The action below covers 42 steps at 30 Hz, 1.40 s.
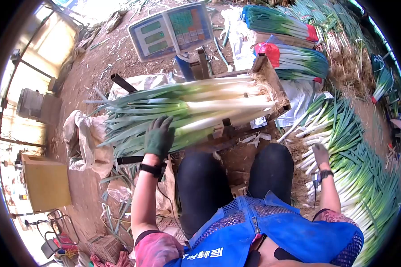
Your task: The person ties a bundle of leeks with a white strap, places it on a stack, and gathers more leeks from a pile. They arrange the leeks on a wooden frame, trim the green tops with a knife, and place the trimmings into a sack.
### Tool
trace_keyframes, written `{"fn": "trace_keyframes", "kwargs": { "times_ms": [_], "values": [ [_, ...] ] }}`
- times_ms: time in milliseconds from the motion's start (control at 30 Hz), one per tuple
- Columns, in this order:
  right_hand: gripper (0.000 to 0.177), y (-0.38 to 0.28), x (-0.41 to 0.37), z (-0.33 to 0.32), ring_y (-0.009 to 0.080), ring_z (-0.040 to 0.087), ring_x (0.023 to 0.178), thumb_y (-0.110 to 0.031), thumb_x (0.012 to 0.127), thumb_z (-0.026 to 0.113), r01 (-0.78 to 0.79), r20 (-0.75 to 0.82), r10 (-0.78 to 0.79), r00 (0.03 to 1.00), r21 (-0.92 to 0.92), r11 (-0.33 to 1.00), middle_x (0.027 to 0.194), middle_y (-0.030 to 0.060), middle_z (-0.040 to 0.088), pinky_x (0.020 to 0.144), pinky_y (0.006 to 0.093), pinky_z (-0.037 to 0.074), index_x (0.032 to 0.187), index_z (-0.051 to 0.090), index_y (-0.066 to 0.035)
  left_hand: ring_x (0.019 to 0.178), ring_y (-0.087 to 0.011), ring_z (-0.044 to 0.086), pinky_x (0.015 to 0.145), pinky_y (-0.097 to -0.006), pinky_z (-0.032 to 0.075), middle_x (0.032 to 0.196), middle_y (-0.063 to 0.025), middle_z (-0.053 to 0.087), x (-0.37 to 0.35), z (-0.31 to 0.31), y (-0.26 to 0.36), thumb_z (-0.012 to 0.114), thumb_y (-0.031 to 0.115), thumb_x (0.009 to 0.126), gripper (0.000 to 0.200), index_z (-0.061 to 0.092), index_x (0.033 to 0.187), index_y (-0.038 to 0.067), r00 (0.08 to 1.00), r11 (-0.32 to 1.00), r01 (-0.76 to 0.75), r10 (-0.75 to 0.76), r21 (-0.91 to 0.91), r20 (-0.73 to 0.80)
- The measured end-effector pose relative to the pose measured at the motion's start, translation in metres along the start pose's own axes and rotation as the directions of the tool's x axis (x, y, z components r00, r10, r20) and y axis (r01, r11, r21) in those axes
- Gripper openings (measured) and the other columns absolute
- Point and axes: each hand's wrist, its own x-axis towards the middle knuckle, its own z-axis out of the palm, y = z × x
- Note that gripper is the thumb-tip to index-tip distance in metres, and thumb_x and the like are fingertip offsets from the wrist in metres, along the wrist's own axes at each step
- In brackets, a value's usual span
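A thick stack of long green onions (200,106) lies across a dark metal frame (280,86) before my knees, leaves to the left and roots to the right. My left hand (159,138), in a dark green glove, rests on the near side of the leaves with its fingers apart. To the right, my right hand (321,155), gloved too, is at the white stems of a large loose pile of green onions (347,147). Its fingers are too small and blurred to show whether they grip a stalk.
Beyond the frame stands a digital scale display (171,32). Tied bundles of green onions (298,62) with red wrapping lie at the back right. A whitish sack (87,140) hangs by the leaf ends. A wooden cabinet (47,184) and plastic crate (104,247) are at the left.
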Motion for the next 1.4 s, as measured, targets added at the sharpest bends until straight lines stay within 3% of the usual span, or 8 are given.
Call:
{"fn": "trace_keyframes", "kwargs": {
  "times_ms": [133, 267, 467, 933, 1133, 1200, 1267, 1400],
  "values": [
    [0.034, -0.221, -0.015, -0.068, 0.0268, 0.067, 0.099, -0.03, 0.095, 0.06, 0.336, -0.067, -0.331, 0.941, 0.1, 0.936, 0.108, 0.0165, 0.069, 0.087, 0.0361, 0.05, 0.119, 0.062, -0.005, 0.113, -0.0366, 0.058, 0.097, -0.0451, 0.047, 0.122, -0.0158, 0.063, -0.007, -0.013, -0.027, 0.067, 0.016, 0.085, 0.037, 0.064, 0.121, 0.012, 0.997, 1.0, 0.008, -0.008, -0.005, -0.077],
    [0.037, -0.33, 0.025, -0.041, 0.0315, 0.064, 0.109, -0.03, 0.094, 0.063, 0.72, -0.105, -0.718, 0.688, -0.031, 0.694, 0.116, 0.0152, 0.068, 0.095, 0.0376, 0.049, 0.122, 0.063, -0.007, 0.116, -0.0338, 0.058, 0.099, -0.046, 0.045, 0.123, -0.0123, 0.064, 0.024, -0.011, -0.039, 0.064, 0.02, 0.084, 0.035, 0.066, 0.119, 0.014, 0.994, 0.999, 0.039, -0.035, 0.034, -0.103],
    [0.041, -0.454, 0.069, 0.04, 0.0352, 0.061, 0.116, -0.03, 0.093, 0.061, 0.771, 0.261, -0.729, 0.632, -0.308, 0.558, 0.119, 0.0177, 0.066, 0.101, 0.0449, 0.047, 0.127, 0.058, -0.007, 0.115, -0.036, 0.057, 0.099, -0.047, 0.045, 0.124, -0.0137, 0.063, 0.055, 0.004, -0.039, 0.068, 0.023, 0.083, 0.04, 0.064, 0.122, 0.014, 0.998, 0.994, 0.007, 0.0, 0.112, -0.059],
    [0.074, -0.499, 0.096, 0.065, 0.0345, 0.051, 0.132, -0.03, 0.083, 0.076, 0.715, 0.645, -0.355, 0.677, -0.46, 0.527, 0.142, 0.0175, 0.052, 0.108, 0.0458, 0.043, 0.145, 0.041, -0.007, 0.124, -0.0357, 0.051, 0.104, -0.0481, 0.041, 0.134, -0.0146, 0.057, 0.136, 0.049, -0.052, 0.07, 0.042, 0.082, 0.057, 0.058, 0.13, 0.014, 0.992, 0.988, -0.01, -0.01, 0.156, 0.127],
    [0.099, -0.492, 0.116, 0.086, 0.0384, 0.038, 0.14, -0.035, 0.073, 0.083, 0.808, 0.54, -0.602, 0.589, -0.418, 0.415, 0.152, 0.0184, 0.04, 0.117, 0.0489, 0.029, 0.152, 0.029, -0.009, 0.132, -0.036, 0.045, 0.109, -0.0493, 0.036, 0.141, -0.0145, 0.051, 0.181, 0.062, -0.034, 0.073, 0.065, 0.072, 0.084, 0.053, 0.137, 0.017, 0.783, 0.98, 0.125, -0.194, 0.156, 0.59],
    [0.111, -0.507, 0.117, 0.086, 0.0349, 0.041, 0.139, -0.049, 0.067, 0.086, 0.804, 0.628, -0.508, 0.589, -0.394, 0.445, 0.152, 0.0188, 0.041, 0.117, 0.0475, 0.03, 0.152, 0.029, -0.009, 0.127, -0.0344, 0.053, 0.105, -0.0509, 0.043, 0.135, -0.0156, 0.056, 0.176, 0.054, -0.025, 0.074, 0.061, 0.074, 0.08, 0.051, 0.137, 0.017, 0.892, 0.975, 0.097, -0.173, 0.198, 0.417],
    [0.091, -0.509, 0.123, 0.089, 0.0345, 0.053, 0.129, -0.055, 0.068, 0.083, 0.82, 0.651, -0.505, 0.566, -0.386, 0.422, 0.138, 0.0191, 0.056, 0.106, 0.0419, 0.044, 0.139, 0.052, -0.007, 0.112, -0.0318, 0.063, 0.096, -0.0477, 0.05, 0.121, -0.0141, 0.065, 0.168, 0.056, -0.03, 0.075, 0.059, 0.075, 0.069, 0.061, 0.129, 0.018, 0.979, 0.97, -0.048, -0.002, 0.24, 0.203],
    [0.061, -0.487, 0.127, 0.07, 0.034, 0.065, 0.107, -0.055, 0.077, 0.076, 0.859, 0.597, -0.649, 0.472, -0.145, 0.491, 0.114, 0.0149, 0.069, 0.092, 0.0437, 0.051, 0.118, 0.068, -0.011, 0.092, -0.0303, 0.067, 0.087, -0.0482, 0.052, 0.098, -0.0115, 0.069, 0.172, 0.016, -0.003, 0.071, 0.054, 0.081, 0.051, 0.068, 0.118, 0.019, 0.903, 0.995, -0.068, 0.029, 0.077, 0.43]
  ]
}}
